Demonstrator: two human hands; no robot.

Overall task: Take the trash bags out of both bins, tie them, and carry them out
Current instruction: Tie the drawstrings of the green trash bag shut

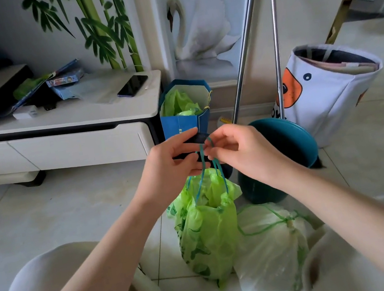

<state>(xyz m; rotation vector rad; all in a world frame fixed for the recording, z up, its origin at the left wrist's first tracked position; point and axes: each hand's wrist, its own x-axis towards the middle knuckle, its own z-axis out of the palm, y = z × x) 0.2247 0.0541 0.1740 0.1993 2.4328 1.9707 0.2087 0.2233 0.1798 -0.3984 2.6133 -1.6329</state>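
Green drawstrings (206, 166) — pinched between raised hands (203, 158)

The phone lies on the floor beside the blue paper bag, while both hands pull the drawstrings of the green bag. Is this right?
Not quite. In the head view the phone lies on top of the white cabinet, not on the floor. The rest holds: the left hand and right hand pull the drawstrings of the green bag.

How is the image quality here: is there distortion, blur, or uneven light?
Head view: wide-angle bending curves the mop poles and stretches the forearms; soft, even daylight, no harsh shadows; both hands and the green bag are sharp; bottom corners are soft.
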